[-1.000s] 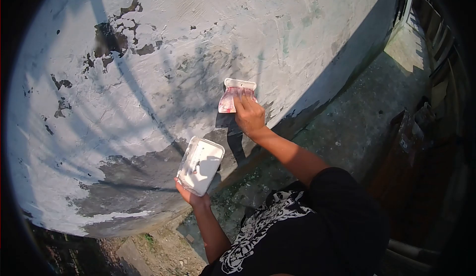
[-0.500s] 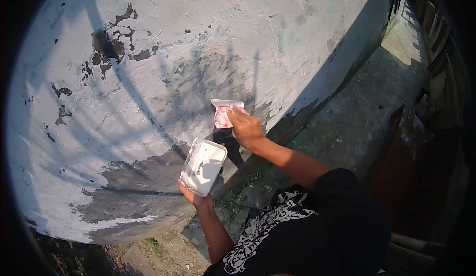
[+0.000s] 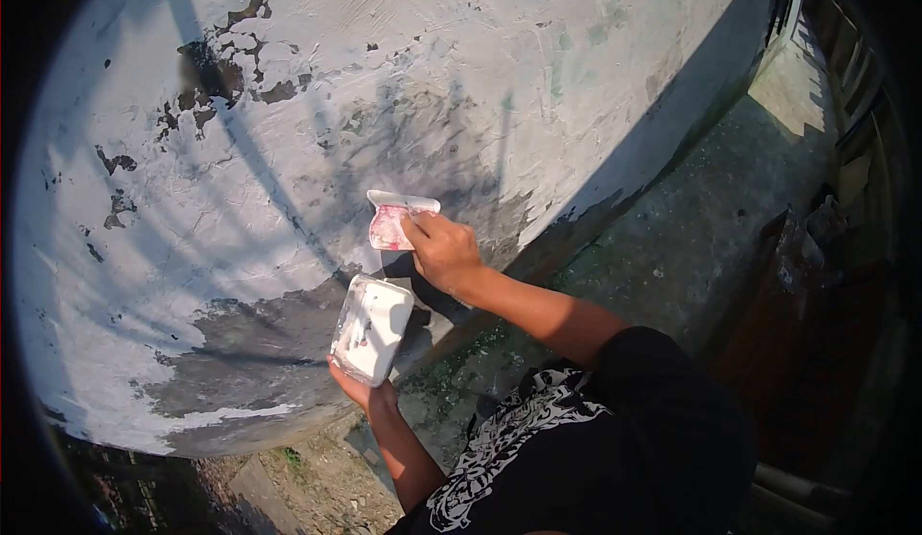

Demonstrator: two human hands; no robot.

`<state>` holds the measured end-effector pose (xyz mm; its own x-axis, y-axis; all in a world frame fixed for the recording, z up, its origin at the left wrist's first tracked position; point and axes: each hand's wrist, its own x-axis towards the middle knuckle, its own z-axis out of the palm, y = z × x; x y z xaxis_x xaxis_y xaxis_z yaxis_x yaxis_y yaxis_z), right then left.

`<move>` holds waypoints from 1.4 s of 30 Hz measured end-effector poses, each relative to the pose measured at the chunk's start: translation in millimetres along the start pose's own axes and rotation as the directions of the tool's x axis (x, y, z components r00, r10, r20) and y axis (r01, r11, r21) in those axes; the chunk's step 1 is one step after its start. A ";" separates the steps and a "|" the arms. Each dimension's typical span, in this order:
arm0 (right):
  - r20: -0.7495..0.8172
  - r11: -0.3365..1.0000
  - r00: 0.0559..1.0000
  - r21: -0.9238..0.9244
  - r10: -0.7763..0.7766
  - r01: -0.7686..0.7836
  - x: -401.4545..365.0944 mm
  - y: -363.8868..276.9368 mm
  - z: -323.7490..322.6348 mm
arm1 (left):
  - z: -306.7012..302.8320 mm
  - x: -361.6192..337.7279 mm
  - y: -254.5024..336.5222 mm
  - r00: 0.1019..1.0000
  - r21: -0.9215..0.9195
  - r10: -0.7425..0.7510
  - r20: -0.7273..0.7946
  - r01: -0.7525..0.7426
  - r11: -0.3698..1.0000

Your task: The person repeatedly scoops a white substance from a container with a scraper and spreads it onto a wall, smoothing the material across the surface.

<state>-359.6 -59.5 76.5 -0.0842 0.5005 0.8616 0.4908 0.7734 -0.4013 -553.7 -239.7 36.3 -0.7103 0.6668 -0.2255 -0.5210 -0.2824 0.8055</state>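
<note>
In my right hand (image 3: 445, 255) is a pinkish-white scraper (image 3: 392, 227), its pale far edge close against the wall (image 3: 317, 141). The fingers are closed on its near side. Lower down and to the left, my left hand (image 3: 360, 386) supports a rectangular plastic tub (image 3: 374, 331) from beneath, most of its fingers hidden behind it. Smooth white paste covers the inside of the tub, with a scraped, darker streak on its left part. The wall around the scraper is grey and thinly smeared, with white coating above and to the left.
Dark flaked patches (image 3: 216, 74) mark the wall's upper left. A bare grey strip (image 3: 259, 343) runs along its lower part. To the right lies a concrete walkway (image 3: 691, 208), with a wooden fence (image 3: 864, 84) beyond. Dirt and rubble (image 3: 317, 482) lie below the wall.
My right hand has moved left with the scraper along the wall. My left hand and the tub have shifted slightly left too. The view has tilted a little.
</note>
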 end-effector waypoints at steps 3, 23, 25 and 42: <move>0.206 0.991 0.973 0.054 0.105 -0.119 -17.2 2.7 -4.3 | 13.9 -4.9 15.8 0.995 0.029 0.095 -0.019 -0.095 0.995; 0.081 0.962 0.960 -0.043 -0.268 0.271 43.2 -20.8 1.0 | 9.5 -19.9 12.9 1.000 -0.057 0.006 -0.008 -0.006 0.998; 0.207 0.951 0.929 0.030 -0.308 0.309 40.1 -15.5 -9.4 | 18.4 -18.2 10.4 0.998 -0.062 0.029 0.055 -0.025 0.998; 0.848 0.830 0.135 0.450 -0.513 0.329 95.7 -63.4 -68.8 | 54.4 -31.1 -12.6 0.964 0.040 0.009 0.266 -0.020 0.999</move>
<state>-339.1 -87.4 205.8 -0.9983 0.0005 0.0586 -0.0106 0.9818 -0.1898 -499.4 -219.4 63.0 -0.5635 0.8236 -0.0646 -0.4871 -0.2681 0.8312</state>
